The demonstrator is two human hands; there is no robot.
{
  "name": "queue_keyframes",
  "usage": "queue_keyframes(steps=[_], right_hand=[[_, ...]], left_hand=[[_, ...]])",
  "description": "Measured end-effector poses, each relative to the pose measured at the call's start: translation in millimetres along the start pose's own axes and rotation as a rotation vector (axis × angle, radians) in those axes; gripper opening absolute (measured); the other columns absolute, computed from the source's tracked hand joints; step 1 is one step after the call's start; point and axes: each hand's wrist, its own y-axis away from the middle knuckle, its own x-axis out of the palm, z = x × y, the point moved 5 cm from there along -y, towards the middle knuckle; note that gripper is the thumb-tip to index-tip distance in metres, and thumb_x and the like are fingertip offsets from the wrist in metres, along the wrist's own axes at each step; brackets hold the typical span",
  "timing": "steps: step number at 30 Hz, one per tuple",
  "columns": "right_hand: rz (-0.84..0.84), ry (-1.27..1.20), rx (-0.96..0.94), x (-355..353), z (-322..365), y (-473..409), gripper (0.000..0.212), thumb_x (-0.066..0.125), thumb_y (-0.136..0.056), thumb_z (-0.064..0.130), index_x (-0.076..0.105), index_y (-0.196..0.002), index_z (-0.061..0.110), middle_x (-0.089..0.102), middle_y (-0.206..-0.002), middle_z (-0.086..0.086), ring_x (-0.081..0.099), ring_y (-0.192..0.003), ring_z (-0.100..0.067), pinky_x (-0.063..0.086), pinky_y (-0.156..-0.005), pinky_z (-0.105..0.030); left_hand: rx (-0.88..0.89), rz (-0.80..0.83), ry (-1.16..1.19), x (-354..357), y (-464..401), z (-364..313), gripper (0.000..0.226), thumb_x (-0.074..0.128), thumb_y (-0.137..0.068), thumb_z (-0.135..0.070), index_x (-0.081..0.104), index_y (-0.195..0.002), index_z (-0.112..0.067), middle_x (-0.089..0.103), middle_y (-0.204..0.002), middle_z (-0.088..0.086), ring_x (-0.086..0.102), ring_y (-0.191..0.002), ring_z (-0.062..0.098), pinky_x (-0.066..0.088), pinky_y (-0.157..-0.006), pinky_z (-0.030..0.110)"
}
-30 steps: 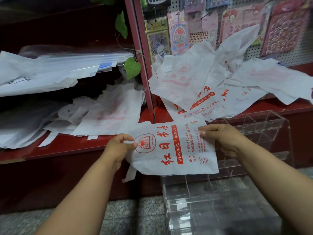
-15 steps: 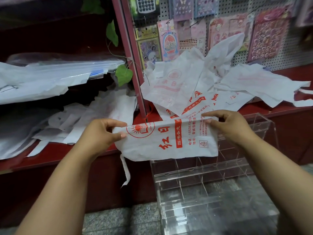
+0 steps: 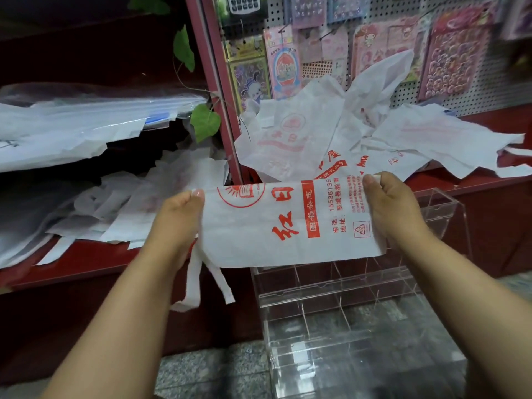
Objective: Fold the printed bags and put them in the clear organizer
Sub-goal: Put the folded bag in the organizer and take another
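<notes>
I've got left hand [image 3: 177, 217] and right hand [image 3: 387, 210] each with a pinching grip on the ends of the printed bag [image 3: 285, 226], half-folded above the clear organizer [image 3: 339, 286]; I'd line up edges, crease flat, tuck dangling handles.

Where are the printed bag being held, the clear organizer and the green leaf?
printed bag [image 3: 259, 234]: head view, blank white middle of its front.
clear organizer [image 3: 331, 286]: head view, front edge of a shelf.
green leaf [image 3: 205, 122]: head view, middle of the leaf.
</notes>
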Motion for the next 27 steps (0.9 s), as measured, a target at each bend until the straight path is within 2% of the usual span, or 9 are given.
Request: queue_keyframes(steps=[5, 7, 10, 12, 14, 15, 19, 22, 27], right_hand=[[0.170, -0.237, 0.290, 13, -16, 3, 0.010, 0.057, -0.095, 0.025, 0.057, -0.100, 0.016, 0.072, -0.096, -0.004, 0.072, -0.074, -0.020, 0.053, -0.050, -0.027], [0.346, -0.395, 0.429, 22, -21, 6, 0.031, 0.066, -0.086, 0.012, 0.056, -0.116, 0.012, 0.070, -0.107, -0.009, 0.073, -0.082, -0.025, 0.059, -0.057, -0.033], [0.338, -0.416, 0.433, 24, -29, 2, 0.056, 0.067, -0.080, -0.006, 0.045, -0.125, 0.017, 0.062, -0.116, -0.012, 0.069, -0.096, -0.030, 0.059, -0.076, -0.043], [0.273, -0.395, 0.401, 23, -34, -2, 0.046, 0.066, -0.081, -0.008, 0.049, -0.115, 0.018, 0.063, -0.116, -0.015, 0.069, -0.094, -0.030, 0.061, -0.072, -0.039], [0.233, -0.395, 0.390, 22, -37, -3, 0.024, 0.065, -0.083, -0.007, 0.057, -0.097, 0.011, 0.065, -0.113, -0.017, 0.071, -0.088, -0.030, 0.061, -0.063, -0.033], [0.214, -0.403, 0.398, 22, -38, -4, 0.016, 0.064, -0.084, -0.007, 0.061, -0.091, 0.007, 0.067, -0.110, -0.017, 0.071, -0.085, -0.028, 0.060, -0.061, -0.031], [0.183, -0.451, 0.425, 21, -45, -7, 0.012, 0.062, -0.086, -0.005, 0.070, -0.086, 0.004, 0.071, -0.102, -0.014, 0.073, -0.081, -0.025, 0.060, -0.060, -0.030], [0.210, -0.425, 0.429, 20, -44, -8, 0.014, 0.062, -0.087, -0.002, 0.072, -0.090, 0.006, 0.073, -0.099, -0.008, 0.073, -0.080, -0.023, 0.060, -0.062, -0.030], [0.250, -0.416, 0.417, 18, -39, -6, 0.017, 0.059, -0.089, -0.003, 0.073, -0.092, 0.006, 0.073, -0.093, -0.003, 0.073, -0.076, -0.021, 0.060, -0.061, -0.029]], left_hand=[[0.089, -0.248, -0.319, 9, -3, 10, 0.046, 0.038, -0.102, -0.034, 0.055, -0.087, 0.006, 0.062, -0.086, 0.024, 0.055, -0.076, 0.032, 0.046, -0.071, 0.046], [0.047, -0.276, -0.291, 5, -7, 20, 0.046, 0.040, -0.102, -0.032, 0.056, -0.085, 0.008, 0.061, -0.083, 0.025, 0.053, -0.073, 0.029, 0.046, -0.071, 0.045], [-0.052, -0.262, -0.200, 0, -11, 33, 0.043, 0.046, -0.100, -0.033, 0.050, -0.075, 0.002, 0.046, -0.064, 0.015, 0.042, -0.061, 0.022, 0.035, -0.060, 0.033], [-0.171, -0.161, -0.100, 3, -10, 38, 0.035, 0.051, -0.098, -0.041, 0.056, -0.101, -0.007, 0.055, -0.078, 0.008, 0.052, -0.066, 0.022, 0.043, -0.064, 0.027], [-0.319, 0.022, 0.158, 13, -4, 38, 0.063, 0.063, -0.092, -0.041, 0.034, -0.146, -0.028, 0.058, -0.116, 0.003, 0.064, -0.098, 0.023, 0.054, -0.084, 0.034], [-0.331, 0.107, 0.248, 18, 0, 36, 0.073, 0.069, -0.090, -0.030, 0.026, -0.150, -0.036, 0.058, -0.121, 0.000, 0.065, -0.102, 0.022, 0.056, -0.081, 0.032], [-0.219, 0.197, 0.125, 22, 5, 27, 0.036, 0.068, -0.084, 0.005, 0.059, -0.108, -0.021, 0.062, -0.098, 0.013, 0.066, -0.082, 0.029, 0.057, -0.071, 0.035], [-0.120, 0.070, 0.049, 11, -1, 28, 0.022, 0.067, -0.086, 0.005, 0.056, -0.079, -0.013, 0.061, -0.077, 0.014, 0.060, -0.072, 0.029, 0.050, -0.069, 0.035], [-0.107, 0.137, 0.148, 11, -3, 28, 0.019, 0.057, -0.094, 0.000, 0.072, -0.094, -0.011, 0.074, -0.095, 0.008, 0.068, -0.085, 0.021, 0.055, -0.070, 0.023]])
